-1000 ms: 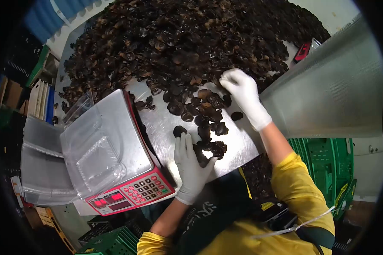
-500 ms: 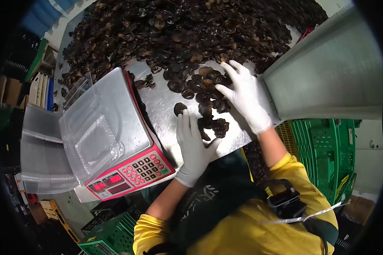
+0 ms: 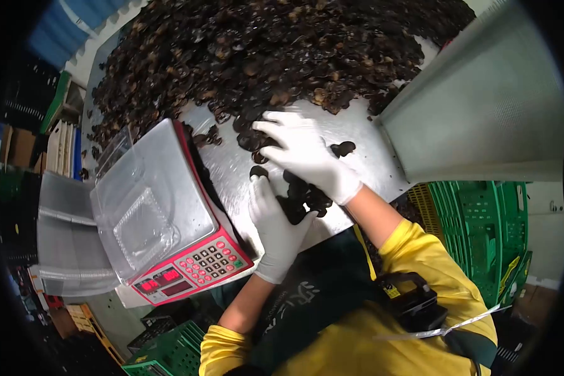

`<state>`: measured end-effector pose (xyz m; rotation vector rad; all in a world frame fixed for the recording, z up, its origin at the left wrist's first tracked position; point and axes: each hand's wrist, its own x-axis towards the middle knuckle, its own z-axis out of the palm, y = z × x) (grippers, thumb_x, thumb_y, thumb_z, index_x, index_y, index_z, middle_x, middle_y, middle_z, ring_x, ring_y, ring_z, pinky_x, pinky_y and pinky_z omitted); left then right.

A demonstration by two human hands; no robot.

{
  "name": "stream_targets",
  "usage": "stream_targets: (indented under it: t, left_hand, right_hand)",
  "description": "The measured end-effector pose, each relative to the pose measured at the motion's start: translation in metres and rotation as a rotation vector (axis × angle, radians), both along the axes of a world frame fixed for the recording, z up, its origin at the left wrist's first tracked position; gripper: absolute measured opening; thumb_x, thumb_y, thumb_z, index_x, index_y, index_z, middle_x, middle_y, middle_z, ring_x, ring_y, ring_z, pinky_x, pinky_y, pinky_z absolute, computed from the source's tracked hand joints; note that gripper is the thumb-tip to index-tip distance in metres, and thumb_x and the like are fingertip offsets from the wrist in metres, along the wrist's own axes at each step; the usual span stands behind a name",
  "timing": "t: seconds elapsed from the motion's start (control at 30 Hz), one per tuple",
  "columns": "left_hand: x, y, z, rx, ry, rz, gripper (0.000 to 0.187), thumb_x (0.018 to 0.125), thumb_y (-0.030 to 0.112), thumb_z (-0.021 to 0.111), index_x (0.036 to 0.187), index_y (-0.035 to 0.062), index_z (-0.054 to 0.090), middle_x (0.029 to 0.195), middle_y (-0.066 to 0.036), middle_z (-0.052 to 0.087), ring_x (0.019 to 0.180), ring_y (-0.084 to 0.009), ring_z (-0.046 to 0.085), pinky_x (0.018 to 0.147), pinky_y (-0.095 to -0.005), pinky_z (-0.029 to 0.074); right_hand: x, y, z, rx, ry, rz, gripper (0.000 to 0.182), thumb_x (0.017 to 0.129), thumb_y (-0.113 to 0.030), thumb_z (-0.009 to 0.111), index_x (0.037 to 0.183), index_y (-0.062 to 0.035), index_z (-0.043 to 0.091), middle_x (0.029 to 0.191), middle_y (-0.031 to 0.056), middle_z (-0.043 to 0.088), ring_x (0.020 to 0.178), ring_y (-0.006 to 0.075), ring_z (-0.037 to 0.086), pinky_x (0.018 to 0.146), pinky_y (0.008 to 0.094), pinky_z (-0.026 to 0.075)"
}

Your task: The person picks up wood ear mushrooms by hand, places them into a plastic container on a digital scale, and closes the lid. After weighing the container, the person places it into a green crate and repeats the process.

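Observation:
White gloves cover both hands. My right hand [image 3: 307,150], fingers spread, reaches over dark, ear-shaped pieces [image 3: 249,135] on the metal table [image 3: 232,164]. Close by on its left, my left hand [image 3: 274,229] rests on the table with its thumb apart from the fingers, beside a small cluster of dark pieces [image 3: 302,195] between the two hands. One loose piece [image 3: 343,148] lies right of my right hand. A red scale [image 3: 194,266] with a clear plastic container [image 3: 141,219] on its metal plate stands to the left.
A large heap of dark pieces [image 3: 257,56] covers the back of the table. A translucent curved sheet [image 3: 482,106] rises at the right. Green crates [image 3: 479,232] stand at the lower right, with another green crate [image 3: 169,351] at the lower left. More clear containers [image 3: 72,241] sit left of the scale.
My right hand has moved left across the table, and the loose pieces near it now lie further left, closer to my left hand. My left hand has shifted slightly.

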<state>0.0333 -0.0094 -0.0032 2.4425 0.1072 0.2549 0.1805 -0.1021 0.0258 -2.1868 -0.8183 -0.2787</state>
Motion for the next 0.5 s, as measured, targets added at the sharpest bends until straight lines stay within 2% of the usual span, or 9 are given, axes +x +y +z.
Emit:
stream_targets:
  t: [0.07, 0.13, 0.2, 0.23, 0.27, 0.33, 0.4, 0.47, 0.5]
  left_hand:
    - [-0.001, -0.001, -0.001, 0.023, -0.006, 0.034, 0.121, 0.061, 0.036, 0.088, 0.146, -0.0108, 0.017, 0.146, -0.034, 0.030, 0.136, -0.0491, 0.030, 0.112, -0.0514, 0.027]
    - [-0.002, 0.000, 0.000, 0.021, 0.013, 0.040, 0.123, 0.061, 0.037, 0.089, 0.147, -0.0108, 0.016, 0.145, -0.033, 0.031, 0.136, -0.0483, 0.030, 0.113, -0.0506, 0.026]
    - [-0.004, -0.001, -0.007, -0.206, 0.081, 0.064, 0.124, 0.061, 0.037, 0.089, 0.147, -0.0110, 0.014, 0.146, -0.033, 0.030, 0.138, -0.0471, 0.028, 0.116, -0.0493, 0.023]
    - [-0.007, -0.002, -0.007, -0.077, 0.010, 0.079, 0.123, 0.062, 0.035, 0.089, 0.148, -0.0118, 0.013, 0.148, -0.034, 0.026, 0.141, -0.0462, 0.024, 0.117, -0.0483, 0.020]
    - [-0.005, -0.003, -0.007, -0.085, 0.011, 0.081, 0.123, 0.062, 0.035, 0.089, 0.148, -0.0118, 0.013, 0.148, -0.034, 0.026, 0.141, -0.0462, 0.024, 0.117, -0.0483, 0.020]
    - [-0.007, 0.000, -0.005, -0.012, 0.013, 0.054, 0.123, 0.063, 0.035, 0.088, 0.147, -0.0129, 0.012, 0.150, -0.035, 0.022, 0.142, -0.0466, 0.022, 0.118, -0.0481, 0.018]
    - [-0.004, -0.001, -0.002, 0.000, 0.023, 0.041, 0.123, 0.064, 0.036, 0.087, 0.147, -0.0136, 0.012, 0.151, -0.035, 0.021, 0.141, -0.0470, 0.022, 0.118, -0.0487, 0.018]
    - [-0.004, 0.000, -0.001, 0.015, 0.036, 0.031, 0.123, 0.064, 0.036, 0.087, 0.147, -0.0131, 0.012, 0.151, -0.035, 0.022, 0.141, -0.0473, 0.023, 0.117, -0.0494, 0.019]
    - [-0.004, 0.000, -0.001, 0.018, 0.038, 0.029, 0.123, 0.064, 0.036, 0.087, 0.147, -0.0131, 0.012, 0.151, -0.035, 0.022, 0.141, -0.0473, 0.023, 0.117, -0.0494, 0.019]
  right_hand:
    - [0.000, 0.029, 0.000, -0.261, 0.014, 0.042, 0.037, 0.082, -0.027, 0.064, 0.115, -0.0087, 0.067, 0.130, 0.0154, 0.056, 0.131, 0.0287, 0.041, 0.103, 0.0450, 0.032]
    - [-0.005, 0.031, 0.006, -0.680, -0.004, 0.183, 0.028, 0.083, -0.028, 0.062, 0.104, -0.0110, 0.070, 0.121, 0.0129, 0.061, 0.123, 0.0268, 0.048, 0.099, 0.0446, 0.035]
    - [-0.025, 0.013, 0.023, -0.688, 0.033, 0.264, 0.014, 0.080, -0.024, 0.062, 0.078, -0.0129, 0.070, 0.099, 0.0058, 0.067, 0.101, 0.0233, 0.059, 0.086, 0.0422, 0.041]
    - [-0.022, -0.002, 0.032, -0.598, 0.162, 0.342, 0.013, 0.080, -0.022, 0.062, 0.079, -0.0120, 0.070, 0.095, 0.0066, 0.066, 0.096, 0.0245, 0.060, 0.081, 0.0402, 0.044]
    - [-0.018, -0.018, 0.037, -0.505, 0.294, 0.420, 0.012, 0.079, -0.021, 0.062, 0.079, -0.0112, 0.070, 0.091, 0.0074, 0.065, 0.092, 0.0257, 0.061, 0.077, 0.0382, 0.046]
    - [0.000, -0.042, 0.012, -0.018, 0.170, 0.103, 0.012, 0.080, -0.019, 0.062, 0.081, -0.0104, 0.070, 0.086, 0.0093, 0.064, 0.086, 0.0281, 0.061, 0.070, 0.0364, 0.049]
    - [0.028, -0.060, 0.014, -0.086, -0.108, -0.267, 0.010, 0.080, -0.019, 0.065, 0.083, -0.0105, 0.071, 0.087, 0.0076, 0.064, 0.090, 0.0272, 0.061, 0.075, 0.0365, 0.049]
    - [0.058, -0.070, -0.007, -0.308, -0.265, -0.516, 0.009, 0.078, -0.019, 0.065, 0.078, -0.0129, 0.071, 0.090, 0.0043, 0.060, 0.094, 0.0241, 0.056, 0.079, 0.0392, 0.041]
    - [0.066, -0.075, -0.014, -0.306, -0.262, -0.518, 0.009, 0.078, -0.019, 0.065, 0.078, -0.0129, 0.071, 0.090, 0.0043, 0.060, 0.094, 0.0241, 0.056, 0.079, 0.0392, 0.041]
